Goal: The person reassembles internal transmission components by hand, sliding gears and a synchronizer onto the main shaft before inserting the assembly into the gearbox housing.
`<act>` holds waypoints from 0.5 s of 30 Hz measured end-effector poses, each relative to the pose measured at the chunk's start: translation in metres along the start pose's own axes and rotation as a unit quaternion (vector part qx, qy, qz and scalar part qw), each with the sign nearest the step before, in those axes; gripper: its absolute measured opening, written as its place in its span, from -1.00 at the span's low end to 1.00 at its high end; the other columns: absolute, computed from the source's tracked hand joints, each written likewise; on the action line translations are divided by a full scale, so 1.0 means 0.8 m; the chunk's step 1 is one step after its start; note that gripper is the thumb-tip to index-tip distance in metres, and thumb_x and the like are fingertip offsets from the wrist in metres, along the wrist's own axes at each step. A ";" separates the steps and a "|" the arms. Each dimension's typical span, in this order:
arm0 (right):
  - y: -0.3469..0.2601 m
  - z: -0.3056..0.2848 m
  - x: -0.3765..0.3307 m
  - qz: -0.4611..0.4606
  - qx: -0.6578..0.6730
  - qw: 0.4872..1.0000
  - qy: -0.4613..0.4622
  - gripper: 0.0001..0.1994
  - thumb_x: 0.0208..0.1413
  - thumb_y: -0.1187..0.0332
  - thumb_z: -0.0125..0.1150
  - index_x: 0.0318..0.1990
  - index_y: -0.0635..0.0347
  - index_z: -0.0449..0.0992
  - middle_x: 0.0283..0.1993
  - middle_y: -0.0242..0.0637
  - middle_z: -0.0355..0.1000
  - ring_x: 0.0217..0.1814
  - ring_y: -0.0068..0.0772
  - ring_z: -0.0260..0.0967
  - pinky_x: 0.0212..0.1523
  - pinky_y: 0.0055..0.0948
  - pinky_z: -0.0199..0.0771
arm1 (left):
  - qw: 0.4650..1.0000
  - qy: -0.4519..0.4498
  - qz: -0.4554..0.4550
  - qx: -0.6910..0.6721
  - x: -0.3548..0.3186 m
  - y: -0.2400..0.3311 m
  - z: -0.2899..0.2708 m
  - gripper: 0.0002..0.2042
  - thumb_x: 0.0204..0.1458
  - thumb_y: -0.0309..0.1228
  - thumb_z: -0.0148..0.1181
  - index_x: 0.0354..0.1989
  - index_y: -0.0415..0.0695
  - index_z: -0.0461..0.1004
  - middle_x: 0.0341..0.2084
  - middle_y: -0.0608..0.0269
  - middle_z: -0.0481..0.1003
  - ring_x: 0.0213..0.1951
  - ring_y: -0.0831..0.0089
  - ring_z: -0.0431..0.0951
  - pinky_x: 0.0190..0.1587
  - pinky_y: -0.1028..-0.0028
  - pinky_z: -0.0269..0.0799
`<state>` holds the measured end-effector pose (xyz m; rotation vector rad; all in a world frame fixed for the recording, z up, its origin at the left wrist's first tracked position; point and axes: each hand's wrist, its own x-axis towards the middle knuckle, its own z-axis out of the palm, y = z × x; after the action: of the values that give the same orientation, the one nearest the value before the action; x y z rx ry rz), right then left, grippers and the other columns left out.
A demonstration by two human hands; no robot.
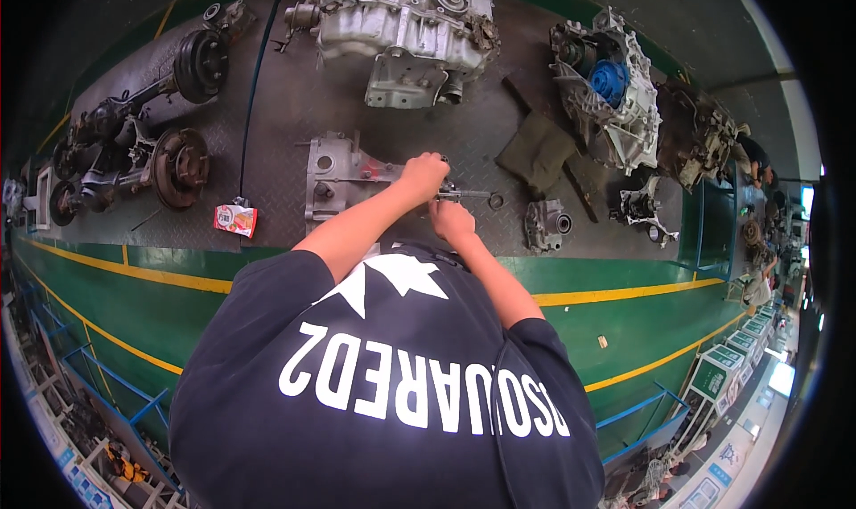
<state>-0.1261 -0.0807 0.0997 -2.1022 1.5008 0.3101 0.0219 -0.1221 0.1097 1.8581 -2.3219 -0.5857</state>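
Observation:
A silver metal gearbox housing lies on the dark bench top in front of me, its narrow end pointing right. A thin steel shaft sticks out past that end. My left hand is closed at the narrow end, with a small dark part showing by its fingertips. Just nearer to me, my right hand has its fingers curled in below the shaft's base. What either hand grips is too small and covered to name. A small metal ring lies beside the shaft's tip.
A large silver transmission stands at the back. Axles with brake drums and a snack packet lie left. On the right are a dark cloth, a small casting, an open casing with a blue part and an engine.

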 end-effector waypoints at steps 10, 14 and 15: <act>0.016 0.008 0.021 0.031 0.078 0.994 -0.072 -0.48 0.34 -0.08 -0.05 -0.05 0.24 0.58 -0.18 0.06 0.63 -0.07 0.08 0.62 -0.02 0.05 0.59 | 0.997 -0.006 -0.061 -0.048 0.005 0.004 -0.003 -0.86 -0.01 -0.39 0.32 -0.29 -0.14 0.66 -0.25 -0.03 0.59 -0.12 -0.02 0.64 -0.10 0.10 0.60; -0.012 -0.015 -0.002 0.000 -0.038 0.999 -0.033 -0.54 0.35 -0.05 -0.05 -0.05 0.17 0.57 -0.16 0.03 0.63 -0.06 0.07 0.62 -0.03 0.03 0.59 | 1.000 0.015 -0.022 -0.012 0.005 -0.004 0.011 -0.86 -0.05 -0.43 0.32 -0.32 -0.19 0.65 -0.27 -0.06 0.60 -0.14 -0.02 0.64 -0.10 0.11 0.60; -0.009 -0.014 0.003 -0.034 -0.042 0.998 -0.034 -0.55 0.35 -0.03 -0.06 -0.11 0.16 0.59 -0.18 0.03 0.63 -0.08 0.09 0.62 -0.05 0.03 0.60 | 1.000 0.006 0.004 -0.005 0.008 -0.002 0.008 -0.86 -0.06 -0.45 0.31 -0.32 -0.19 0.65 -0.27 -0.06 0.60 -0.13 -0.02 0.64 -0.09 0.11 0.60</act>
<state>-0.1197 -0.0871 0.1102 -2.1796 1.3965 0.4228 0.0199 -0.1271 0.1025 1.8435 -2.3134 -0.5818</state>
